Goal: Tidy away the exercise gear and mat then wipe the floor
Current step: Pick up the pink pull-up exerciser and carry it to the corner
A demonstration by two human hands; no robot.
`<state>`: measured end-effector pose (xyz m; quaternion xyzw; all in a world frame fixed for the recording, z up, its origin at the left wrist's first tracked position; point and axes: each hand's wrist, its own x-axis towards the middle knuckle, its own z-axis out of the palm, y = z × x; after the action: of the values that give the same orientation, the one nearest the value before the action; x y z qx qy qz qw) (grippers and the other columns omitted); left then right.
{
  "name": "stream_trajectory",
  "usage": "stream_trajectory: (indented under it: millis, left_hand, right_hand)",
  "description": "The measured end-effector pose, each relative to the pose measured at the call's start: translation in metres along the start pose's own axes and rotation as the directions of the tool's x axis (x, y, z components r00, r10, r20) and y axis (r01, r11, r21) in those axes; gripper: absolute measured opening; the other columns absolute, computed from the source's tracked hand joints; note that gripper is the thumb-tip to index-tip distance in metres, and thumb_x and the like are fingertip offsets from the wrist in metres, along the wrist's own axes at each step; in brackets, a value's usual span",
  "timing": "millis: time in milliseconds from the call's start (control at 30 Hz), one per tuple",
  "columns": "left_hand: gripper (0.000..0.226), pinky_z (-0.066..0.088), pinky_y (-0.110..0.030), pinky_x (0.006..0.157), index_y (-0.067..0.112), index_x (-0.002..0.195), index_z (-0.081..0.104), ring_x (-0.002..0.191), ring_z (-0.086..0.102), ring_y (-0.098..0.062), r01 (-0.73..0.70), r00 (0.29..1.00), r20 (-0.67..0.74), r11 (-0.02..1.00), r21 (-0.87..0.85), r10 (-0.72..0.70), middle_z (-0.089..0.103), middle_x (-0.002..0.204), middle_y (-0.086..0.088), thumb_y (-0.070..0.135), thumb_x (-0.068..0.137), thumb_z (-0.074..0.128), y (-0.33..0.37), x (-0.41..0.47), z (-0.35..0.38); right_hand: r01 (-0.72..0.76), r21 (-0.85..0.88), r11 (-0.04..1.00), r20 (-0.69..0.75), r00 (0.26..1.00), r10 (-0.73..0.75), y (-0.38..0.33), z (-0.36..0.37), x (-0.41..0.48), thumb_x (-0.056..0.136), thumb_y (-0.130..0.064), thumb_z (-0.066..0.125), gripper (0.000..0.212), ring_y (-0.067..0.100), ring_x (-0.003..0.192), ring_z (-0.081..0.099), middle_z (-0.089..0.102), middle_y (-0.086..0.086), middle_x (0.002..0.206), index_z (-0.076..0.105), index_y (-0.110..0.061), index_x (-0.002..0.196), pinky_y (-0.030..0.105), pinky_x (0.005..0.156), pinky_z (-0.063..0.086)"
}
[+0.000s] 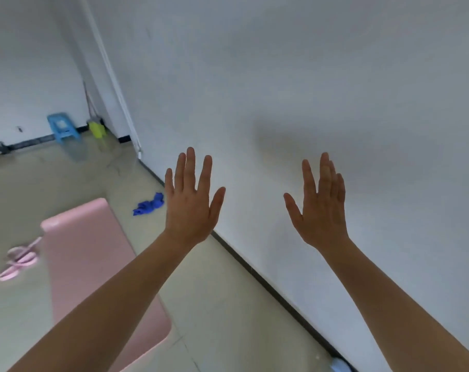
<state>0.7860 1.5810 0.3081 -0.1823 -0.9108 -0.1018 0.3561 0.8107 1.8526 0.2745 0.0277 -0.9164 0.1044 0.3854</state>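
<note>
Glossy floor (228,304) — flat pink mat (93,264); crumpled blue cloth (148,204).

A pink mat (91,264) lies flat and unrolled on the floor. Just beside its left edge lies a pink exercise band (19,260), looped and tangled. A crumpled blue cloth (148,204) lies on the floor near the wall.

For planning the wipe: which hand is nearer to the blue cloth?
Left. The left hand is raised just right of the blue cloth in view; the right hand is farther right, before the wall.
</note>
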Motion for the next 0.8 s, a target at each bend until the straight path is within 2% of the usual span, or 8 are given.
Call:
stream_trajectory:
  millis: [133, 233, 367, 467, 633, 800]
  left_hand:
    - [0.065, 0.021, -0.061, 0.115, 0.011, 0.155, 0.024, 0.150, 0.011, -0.039, 0.097, 0.994, -0.066, 0.985, 0.141, -0.089, 0.014, 0.162, -0.021, 0.047, 0.102, 0.034, -0.137, -0.051, -0.092]
    - [0.065, 0.019, -0.061, 0.116, 0.011, 0.155, 0.024, 0.150, 0.010, -0.038, 0.197, 0.979, -0.093, 0.949, 0.246, -0.179, 0.013, 0.162, -0.022, 0.047, 0.102, 0.031, -0.245, -0.109, -0.168]
    - [0.065, 0.021, -0.063, 0.114, 0.011, 0.154, 0.025, 0.149, 0.013, -0.039, 0.309, 0.951, -0.104, 0.868, 0.388, -0.292, 0.014, 0.161, -0.022, 0.046, 0.101, 0.036, -0.377, -0.196, -0.255]
    - [0.065, 0.023, -0.064, 0.112, 0.009, 0.152, 0.030, 0.148, 0.017, -0.040, 0.452, 0.885, -0.114, 0.777, 0.438, -0.451, 0.018, 0.160, -0.023, 0.045, 0.100, 0.038, -0.457, -0.257, -0.305]
    - [0.066, 0.018, -0.062, 0.115, 0.010, 0.154, 0.026, 0.149, 0.014, -0.039, 0.538, 0.811, -0.113, 0.658, 0.527, -0.573, 0.015, 0.161, -0.021, 0.049, 0.100, 0.032, -0.569, -0.318, -0.344]
    - [0.067, 0.017, -0.061, 0.116, 0.011, 0.154, 0.024, 0.148, 0.015, -0.039, 0.612, 0.729, -0.108, 0.572, 0.546, -0.676, 0.015, 0.161, -0.021, 0.051, 0.101, 0.024, -0.679, -0.330, -0.332]
  right_hand:
    - [0.174, 0.073, 0.982, -0.056, 0.984, -0.170, -0.153, 0.026, 0.030, 0.101, -0.045, 0.047, 0.072, 0.039, 0.151, 0.012, 0.007, 0.025, 0.163, 0.020, -0.009, 0.158, 0.055, 0.120, 0.018]
    - [0.239, 0.155, 0.959, -0.072, 0.970, -0.230, -0.287, 0.052, 0.038, 0.101, -0.044, 0.046, 0.070, 0.040, 0.150, 0.016, 0.009, 0.025, 0.163, 0.022, -0.009, 0.157, 0.054, 0.120, 0.018]
    - [0.327, 0.301, 0.896, -0.014, 0.941, -0.339, -0.463, 0.097, 0.026, 0.100, -0.047, 0.044, 0.071, 0.041, 0.149, 0.019, 0.007, 0.023, 0.164, 0.020, -0.012, 0.158, 0.054, 0.119, 0.019]
    - [0.398, 0.372, 0.839, 0.063, 0.891, -0.450, -0.579, 0.126, 0.010, 0.099, -0.048, 0.042, 0.071, 0.041, 0.147, 0.022, 0.011, 0.024, 0.163, 0.024, -0.012, 0.157, 0.056, 0.117, 0.023]
    - [0.497, 0.452, 0.741, 0.087, 0.801, -0.592, -0.731, 0.178, -0.007, 0.098, -0.045, 0.049, 0.072, 0.041, 0.146, 0.024, 0.015, 0.024, 0.161, 0.025, -0.012, 0.156, 0.057, 0.116, 0.026]
    - [0.524, 0.515, 0.678, 0.124, 0.738, -0.664, -0.836, 0.259, 0.001, 0.097, -0.045, 0.043, 0.070, 0.041, 0.144, 0.027, 0.015, 0.023, 0.161, 0.020, -0.016, 0.156, 0.054, 0.117, 0.022]
